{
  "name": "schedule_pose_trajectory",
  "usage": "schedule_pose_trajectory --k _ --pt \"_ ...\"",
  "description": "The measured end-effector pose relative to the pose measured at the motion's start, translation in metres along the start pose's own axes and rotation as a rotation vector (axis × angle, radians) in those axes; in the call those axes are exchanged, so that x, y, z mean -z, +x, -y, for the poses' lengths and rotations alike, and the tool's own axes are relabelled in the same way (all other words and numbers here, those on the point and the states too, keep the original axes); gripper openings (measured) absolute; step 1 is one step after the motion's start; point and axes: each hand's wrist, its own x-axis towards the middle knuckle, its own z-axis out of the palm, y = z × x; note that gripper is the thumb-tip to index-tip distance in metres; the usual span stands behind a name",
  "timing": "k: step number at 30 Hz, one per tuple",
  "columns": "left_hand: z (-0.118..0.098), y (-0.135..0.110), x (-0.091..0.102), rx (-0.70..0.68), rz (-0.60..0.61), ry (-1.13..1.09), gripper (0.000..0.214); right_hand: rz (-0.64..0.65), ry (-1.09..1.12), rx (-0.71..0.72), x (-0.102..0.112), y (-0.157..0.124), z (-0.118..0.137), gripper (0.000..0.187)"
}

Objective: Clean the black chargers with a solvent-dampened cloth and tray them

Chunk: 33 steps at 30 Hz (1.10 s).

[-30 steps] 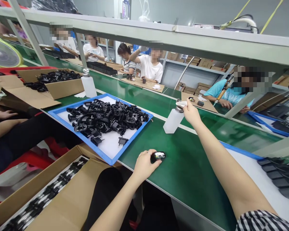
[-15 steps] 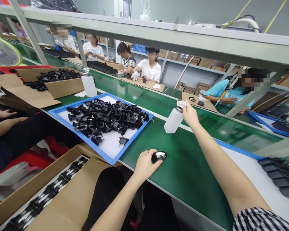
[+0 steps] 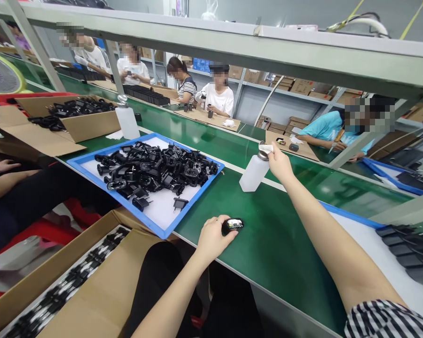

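My left hand (image 3: pixel 215 239) is closed round a small black adapter housing (image 3: pixel 235 224), with fingers and thumb at its sides, just over the green bench. Its open face is turned up and shows white and metallic parts inside. With my arm stretched out, my right hand (image 3: pixel 280 162) pinches a folded white cloth (image 3: pixel 267 148) against the metal top of a translucent white dispenser bottle (image 3: pixel 254 173). The bottle leans to one side; whether its base touches the bench I cannot tell. My fingertips are partly hidden behind the cloth.
Left of my hands, a blue-rimmed tray (image 3: pixel 167 230) holds a heap of black plug adapters (image 3: pixel 155 169). Another white bottle (image 3: pixel 127 122) stands behind it. A second tray (image 3: pixel 352 219) with black parts lies right. A metal shelf beam (image 3: pixel 211 40) crosses above; co-workers sit opposite.
The view has shifted slightly. Both hands keep their holds, the left on the housing and the right with the cloth on the bottle top. The bottle looks slightly more tilted.
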Motion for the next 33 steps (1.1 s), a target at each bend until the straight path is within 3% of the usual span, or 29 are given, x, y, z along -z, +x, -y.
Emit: schedule_pose_trajectory --k 8,21,27,33 --pt "0.001 -0.001 0.000 0.005 0.008 0.022 0.026 -0.047 0.014 0.066 -0.001 0.002 -0.005 0.046" --pt "0.001 -0.001 -0.001 0.004 -0.005 0.040 0.026 0.019 -0.090 0.101 0.003 0.007 -0.001 0.044" --pt "0.000 0.000 -0.001 0.008 -0.001 0.044 0.027 0.010 -0.066 0.019 0.006 0.005 0.006 0.045" --pt "0.000 -0.001 0.000 0.012 0.003 0.040 0.027 -0.015 -0.093 0.040 0.001 0.002 0.007 0.045"
